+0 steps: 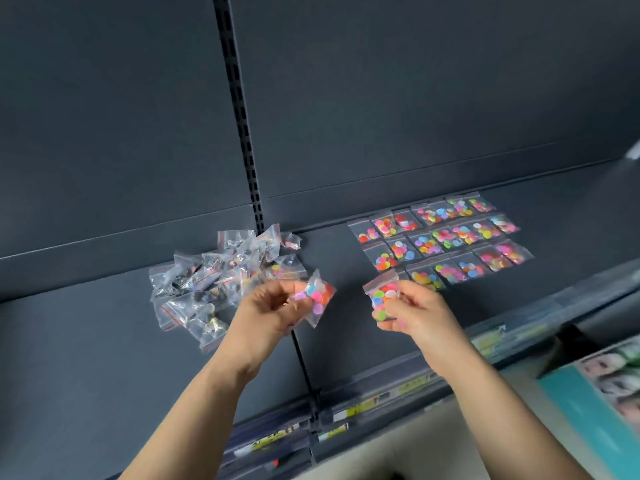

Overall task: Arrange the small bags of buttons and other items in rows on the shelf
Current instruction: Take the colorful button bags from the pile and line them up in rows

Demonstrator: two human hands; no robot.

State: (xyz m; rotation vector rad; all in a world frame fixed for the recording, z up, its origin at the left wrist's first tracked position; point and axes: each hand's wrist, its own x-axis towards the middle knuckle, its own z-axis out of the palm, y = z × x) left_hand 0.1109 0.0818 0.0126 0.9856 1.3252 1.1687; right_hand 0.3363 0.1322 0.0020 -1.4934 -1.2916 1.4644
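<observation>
Head view: my left hand [266, 306] pinches one button bag [317, 296], right hand [412, 313] a second bag [382, 296].
Shelf labels [363, 407] blurred; bag pile [207, 282] left, rows [446, 237] right.

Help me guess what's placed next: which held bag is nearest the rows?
The bag in the right hand, beside the front row; the left hand holds its bag by the pile.

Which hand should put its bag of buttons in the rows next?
Probably the right hand: the bag in its fingers is just beside the front row, whereas the left hand with the other bag is farther off, by the loose pile.
</observation>
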